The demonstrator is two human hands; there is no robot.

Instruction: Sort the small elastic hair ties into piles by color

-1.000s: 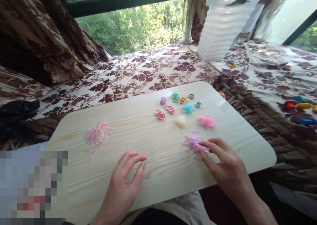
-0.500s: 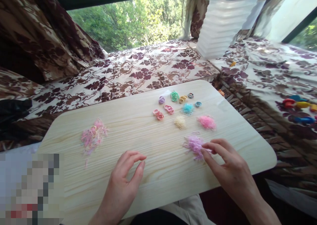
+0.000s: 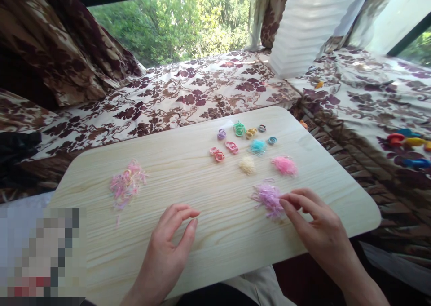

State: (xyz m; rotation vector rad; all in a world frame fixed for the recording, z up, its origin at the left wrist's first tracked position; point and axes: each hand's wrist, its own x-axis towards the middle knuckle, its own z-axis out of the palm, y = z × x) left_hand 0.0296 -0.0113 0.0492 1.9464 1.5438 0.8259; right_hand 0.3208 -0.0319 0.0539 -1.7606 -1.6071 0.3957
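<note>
Two bare hands are over one pale wooden worktop (image 3: 188,180), read here as a clock face with twelve at its far edge. The right hand (image 3: 323,225), at four o'clock, has its thumb and forefinger drawn narrow, tips together, at the right edge of the lilac pile (image 3: 267,198) of thin strands, which lies at three o'clock; whether a strand is between them, I cannot tell. The left hand (image 3: 168,241), at seven o'clock, holds nothing visible, its fingers curled with a small gap to the thumb.

Single-coloured strand piles number four: the lilac one, the pink pile (image 3: 284,166) at two, and the cream pile (image 3: 247,165) and turquoise pile (image 3: 257,147) towards one. One mixed pastel pile (image 3: 127,183) lies at nine.

Seven groups of small rings lie around one o'clock: red (image 3: 219,156), pink (image 3: 231,147), purple (image 3: 221,134), green (image 3: 239,129), yellow (image 3: 250,134), grey-brown (image 3: 261,128) and blue (image 3: 272,140).
</note>
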